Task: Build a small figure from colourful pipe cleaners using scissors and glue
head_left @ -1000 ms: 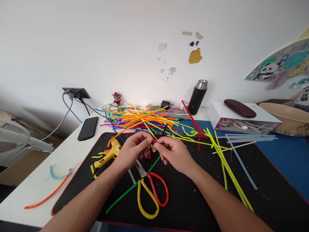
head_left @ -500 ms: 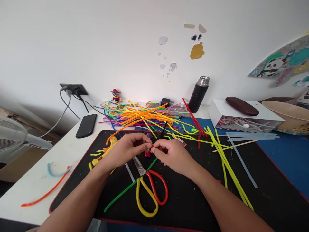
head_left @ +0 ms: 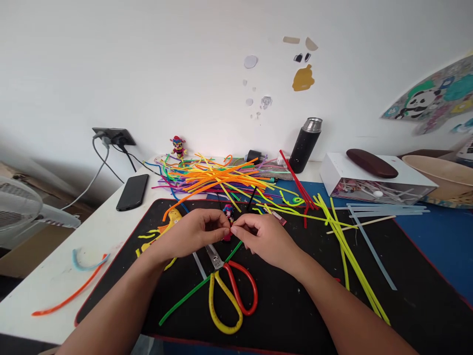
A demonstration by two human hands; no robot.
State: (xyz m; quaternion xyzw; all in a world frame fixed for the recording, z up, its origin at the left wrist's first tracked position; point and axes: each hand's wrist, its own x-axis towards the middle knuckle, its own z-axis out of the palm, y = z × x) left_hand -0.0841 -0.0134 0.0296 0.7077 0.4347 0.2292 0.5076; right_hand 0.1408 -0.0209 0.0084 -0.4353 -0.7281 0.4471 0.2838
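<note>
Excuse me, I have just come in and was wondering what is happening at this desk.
A person has the left hand and right hand together at the fingertips over a black mat; anything pinched there is too small to make out. A small colorful figure is just beyond the fingertips. Nearer the person, scissors lie across a green stem, and a loose pile of colorful stems lies farther back.

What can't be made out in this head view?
Head view:
What the left hand and right hand pinch, if anything: covered by hands, too small.
Small figure: partly covered by left hand.
Scissors: blade tips hidden behind left hand.
Glue gun: partly behind left hand.
Fan: cut off by left edge.
</note>
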